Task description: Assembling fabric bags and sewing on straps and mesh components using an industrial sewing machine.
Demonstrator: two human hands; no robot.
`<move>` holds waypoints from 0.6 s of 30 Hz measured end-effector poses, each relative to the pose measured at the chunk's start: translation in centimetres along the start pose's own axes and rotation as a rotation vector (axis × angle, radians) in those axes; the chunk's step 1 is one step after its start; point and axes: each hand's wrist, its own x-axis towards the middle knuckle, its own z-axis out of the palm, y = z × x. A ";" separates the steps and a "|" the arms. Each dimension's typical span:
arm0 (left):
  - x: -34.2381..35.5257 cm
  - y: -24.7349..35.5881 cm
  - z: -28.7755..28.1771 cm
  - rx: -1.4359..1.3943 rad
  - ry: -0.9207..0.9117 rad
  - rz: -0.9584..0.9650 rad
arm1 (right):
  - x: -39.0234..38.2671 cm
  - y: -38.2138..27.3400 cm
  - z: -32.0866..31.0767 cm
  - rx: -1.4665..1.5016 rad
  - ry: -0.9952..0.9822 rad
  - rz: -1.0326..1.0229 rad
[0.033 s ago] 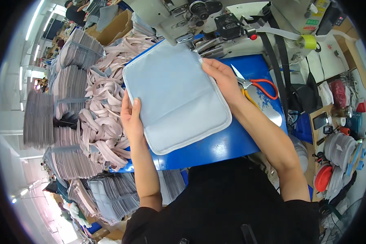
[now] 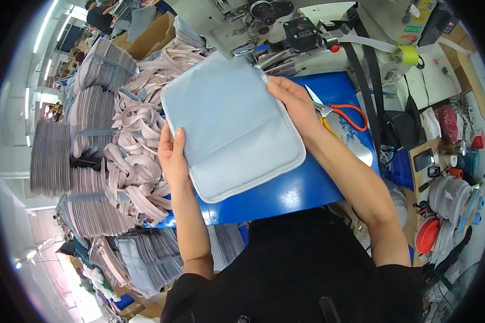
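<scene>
Over blue counter (image 2: 285, 196), below sewing machine (image 2: 215, 24) at 12 o'clock: pale-blue panel (image 2: 229, 121), gripped by fingers of left hand (image 2: 173, 159) at 9 o'clock, right hand (image 2: 296, 105) at 2. Probably best held flat, without creasing.

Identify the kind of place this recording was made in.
Most likely a textile sewing workshop: an industrial sewing machine stands at the worktable's far edge, tied stacks of fabric pieces are piled on the left, and scissors lie on the blue worktable.

One pad (image 2: 234, 126); at its edges, two hands (image 2: 174, 159); right of it, one pair of scissors (image 2: 324, 110), one phone (image 2: 423, 160), one yellow roll (image 2: 408, 55); beyond it, one machine (image 2: 213, 24).
</scene>
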 end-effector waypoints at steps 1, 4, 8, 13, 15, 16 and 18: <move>0.3 0.1 -0.1 -0.002 -0.010 -0.023 | -0.1 -0.3 -0.1 -0.003 -0.065 -0.012; 0.8 0.2 -0.3 0.011 -0.018 0.009 | -0.5 -2.0 -1.5 -0.231 0.080 -0.135; 0.6 0.4 0.1 -0.020 -0.058 -0.016 | 0.5 -4.8 -3.9 -0.210 0.215 -0.584; -0.7 0.9 0.5 -0.116 -0.044 -0.050 | 1.0 -5.9 -4.2 -0.082 0.251 -0.468; -1.6 1.0 0.5 -0.168 -0.068 -0.121 | -0.4 -5.0 -3.5 -0.081 0.259 -0.373; -2.1 0.9 0.5 -0.175 -0.040 -0.113 | -1.3 -4.5 -3.1 -0.137 0.214 -0.303; -3.2 0.7 0.5 -0.176 -0.051 -0.143 | -3.6 -2.9 -2.4 -0.409 0.151 -0.209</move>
